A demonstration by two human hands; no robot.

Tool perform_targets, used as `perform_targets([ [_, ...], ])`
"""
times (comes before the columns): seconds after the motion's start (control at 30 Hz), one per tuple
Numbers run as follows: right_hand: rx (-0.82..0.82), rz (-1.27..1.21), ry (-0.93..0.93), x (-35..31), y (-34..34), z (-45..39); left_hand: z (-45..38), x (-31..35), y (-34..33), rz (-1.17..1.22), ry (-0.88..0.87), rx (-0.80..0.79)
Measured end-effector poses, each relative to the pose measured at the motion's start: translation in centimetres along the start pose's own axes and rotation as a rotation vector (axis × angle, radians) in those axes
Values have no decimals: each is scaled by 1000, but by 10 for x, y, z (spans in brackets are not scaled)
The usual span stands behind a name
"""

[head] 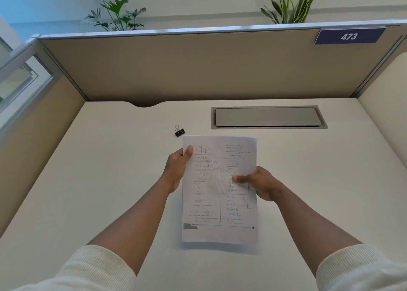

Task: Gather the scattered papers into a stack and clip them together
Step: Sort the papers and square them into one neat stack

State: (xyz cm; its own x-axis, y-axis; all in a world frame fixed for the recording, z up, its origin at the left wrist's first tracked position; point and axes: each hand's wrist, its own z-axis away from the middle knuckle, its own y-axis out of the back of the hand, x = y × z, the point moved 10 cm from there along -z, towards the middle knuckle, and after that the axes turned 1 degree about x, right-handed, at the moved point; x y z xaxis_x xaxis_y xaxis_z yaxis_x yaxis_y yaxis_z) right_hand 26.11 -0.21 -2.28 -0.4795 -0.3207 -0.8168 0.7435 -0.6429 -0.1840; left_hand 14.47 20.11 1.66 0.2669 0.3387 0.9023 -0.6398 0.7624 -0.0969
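Note:
A stack of white printed papers (pixel 217 202) stands held over the middle of the white desk (pixel 88 180), its printed side facing me. My left hand (pixel 177 169) grips the stack's left edge near the top, thumb on the front. On the right edge, my right hand (pixel 258 183) grips it with the thumb across the print. A small black binder clip (pixel 179 132) with silver handles lies on the desk just beyond the stack's top left corner, apart from both hands.
A grey cable tray lid (pixel 267 117) is set into the desk at the back right. Beige partition walls (pixel 176 70) close the desk on three sides, with a "473" sign (pixel 349 36) at the top right. Plants (pixel 114 10) rise behind the partition.

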Motion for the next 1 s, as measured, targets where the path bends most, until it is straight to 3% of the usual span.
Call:
perform_targets([
  [1.0, -56, -91, -85, 16, 4, -11, -17, -5, 3, 95, 50, 61],
])
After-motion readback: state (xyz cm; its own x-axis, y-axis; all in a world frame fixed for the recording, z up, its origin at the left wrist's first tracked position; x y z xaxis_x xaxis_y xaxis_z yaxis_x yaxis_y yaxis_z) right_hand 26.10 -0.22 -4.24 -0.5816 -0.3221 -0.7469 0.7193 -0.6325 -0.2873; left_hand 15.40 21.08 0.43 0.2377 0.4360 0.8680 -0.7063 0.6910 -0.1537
